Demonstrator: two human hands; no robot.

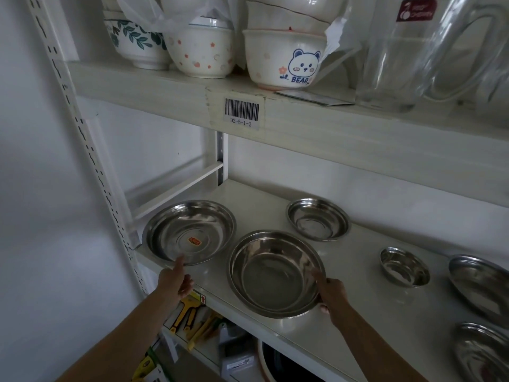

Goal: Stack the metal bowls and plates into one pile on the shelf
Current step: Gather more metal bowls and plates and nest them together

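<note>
So the right hand (334, 297) is pinching the near rim of the big round steel bowl (275, 274) sitting at the front of the white shelf (256, 205). The left hand (176, 279) is loosely open, thumb touching the rim of the wide steel plate with the red sticker (188, 232) just left of it.

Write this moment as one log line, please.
left hand: touching stickered plate rim | right hand: gripping large bowl | stack: not started
</note>
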